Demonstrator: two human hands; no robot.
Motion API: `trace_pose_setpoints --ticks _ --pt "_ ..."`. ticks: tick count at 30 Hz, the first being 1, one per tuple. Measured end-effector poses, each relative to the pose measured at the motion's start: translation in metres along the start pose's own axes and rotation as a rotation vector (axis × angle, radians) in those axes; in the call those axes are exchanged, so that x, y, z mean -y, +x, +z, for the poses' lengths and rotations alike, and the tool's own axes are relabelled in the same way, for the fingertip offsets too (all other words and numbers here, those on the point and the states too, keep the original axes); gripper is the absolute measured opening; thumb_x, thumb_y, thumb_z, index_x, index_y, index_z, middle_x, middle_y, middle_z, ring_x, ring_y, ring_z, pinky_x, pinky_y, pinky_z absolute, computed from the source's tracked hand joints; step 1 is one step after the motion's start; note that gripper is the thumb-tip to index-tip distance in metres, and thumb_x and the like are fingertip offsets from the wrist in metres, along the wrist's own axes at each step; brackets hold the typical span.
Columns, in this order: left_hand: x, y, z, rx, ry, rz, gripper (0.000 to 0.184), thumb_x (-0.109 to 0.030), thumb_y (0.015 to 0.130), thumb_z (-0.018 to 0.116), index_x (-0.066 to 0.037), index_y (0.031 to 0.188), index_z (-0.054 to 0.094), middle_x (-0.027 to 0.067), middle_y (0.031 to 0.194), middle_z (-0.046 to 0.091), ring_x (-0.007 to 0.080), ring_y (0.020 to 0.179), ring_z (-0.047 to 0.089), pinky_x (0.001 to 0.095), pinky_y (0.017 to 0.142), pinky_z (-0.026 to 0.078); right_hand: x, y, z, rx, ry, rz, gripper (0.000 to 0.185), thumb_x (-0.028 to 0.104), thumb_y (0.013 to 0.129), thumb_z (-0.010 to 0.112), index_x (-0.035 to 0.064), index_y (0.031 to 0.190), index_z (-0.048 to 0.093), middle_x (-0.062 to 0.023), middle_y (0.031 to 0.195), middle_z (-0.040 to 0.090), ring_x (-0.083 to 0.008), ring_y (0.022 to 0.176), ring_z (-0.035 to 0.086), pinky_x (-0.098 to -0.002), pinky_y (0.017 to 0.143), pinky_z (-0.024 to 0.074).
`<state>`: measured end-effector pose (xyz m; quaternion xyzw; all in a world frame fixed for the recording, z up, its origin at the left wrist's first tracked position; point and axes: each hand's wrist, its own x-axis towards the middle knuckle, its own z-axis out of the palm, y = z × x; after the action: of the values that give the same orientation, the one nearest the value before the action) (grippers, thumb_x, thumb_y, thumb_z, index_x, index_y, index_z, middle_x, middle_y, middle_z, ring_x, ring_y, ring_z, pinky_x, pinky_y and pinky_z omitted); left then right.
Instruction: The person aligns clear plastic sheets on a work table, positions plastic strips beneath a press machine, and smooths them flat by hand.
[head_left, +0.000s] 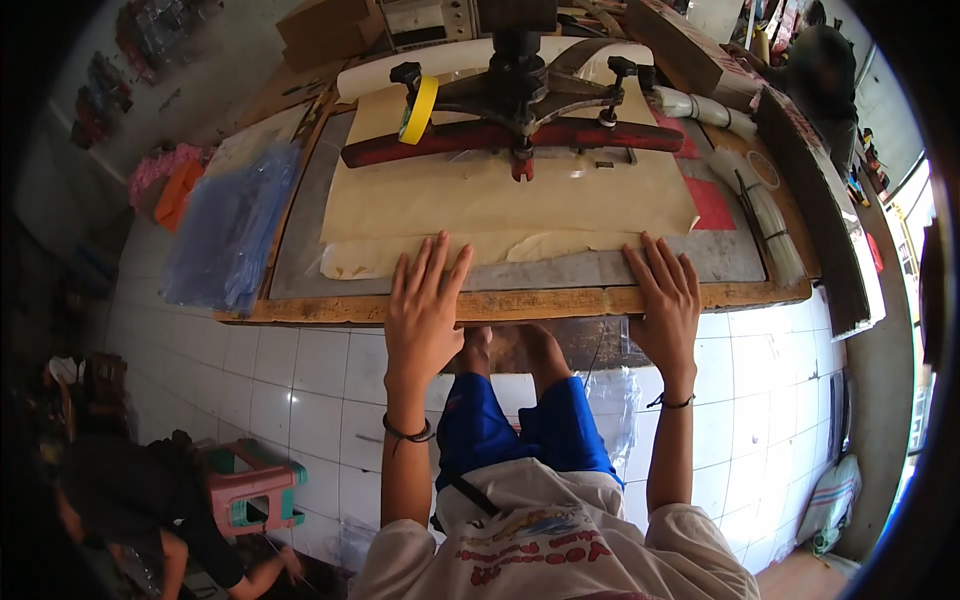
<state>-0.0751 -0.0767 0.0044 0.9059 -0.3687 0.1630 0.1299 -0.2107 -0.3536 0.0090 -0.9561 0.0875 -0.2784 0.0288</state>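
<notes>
My left hand [428, 305] lies flat with fingers stretched over the wooden front edge [530, 306] of the work table, its fingertips at the near edge of a tan paper sheet [450, 205]. Farther right, my right hand [664, 300] rests the same way, fingers out, fingertips near the sheet's lower right part. Neither hand holds anything. Beyond them a press with a red bar [420, 147] and black metal arms [470, 100] spans the sheet. A yellow tape roll [420, 110] hangs on its left knob.
Clear blue-tinted plastic sheets [230, 230] are stacked at left. Bundled plastic strips [762, 215] and a long cardboard box [820, 220] lie at right. A pink stool [250, 495] stands lower left beside a bent-over person [140, 500]. Another person [820, 75] is at upper right.
</notes>
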Motion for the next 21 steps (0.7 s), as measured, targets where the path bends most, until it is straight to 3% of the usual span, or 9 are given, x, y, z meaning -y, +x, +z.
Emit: trace_pose_setpoints --ticks 11,21 --pt "0.004 -0.003 0.008 -0.067 -0.008 0.011 0.102 0.0 0.051 0.079 -0.026 0.144 0.049 0.0039 0.154 0.041 0.0267 0.137 0.044 0.0484 0.118 0.034 0.0 0.0 0.002 0.001 0.012 0.028 0.077 -0.006 0.058 0.067 0.0165 0.131 0.062 -0.0108 0.143 0.054 -0.0294 0.134 0.049 -0.0474 0.112 0.0357" --pt "0.004 -0.007 0.014 -0.204 -0.031 0.037 0.09 0.0 0.049 0.076 -0.024 0.135 0.06 0.0017 0.145 0.052 0.0256 0.129 0.052 0.0457 0.11 0.042 0.0 0.0 0.001 -0.019 0.028 0.022 0.075 -0.005 0.058 0.068 0.0161 0.13 0.063 -0.0114 0.142 0.055 -0.0296 0.133 0.05 -0.0471 0.111 0.0374"
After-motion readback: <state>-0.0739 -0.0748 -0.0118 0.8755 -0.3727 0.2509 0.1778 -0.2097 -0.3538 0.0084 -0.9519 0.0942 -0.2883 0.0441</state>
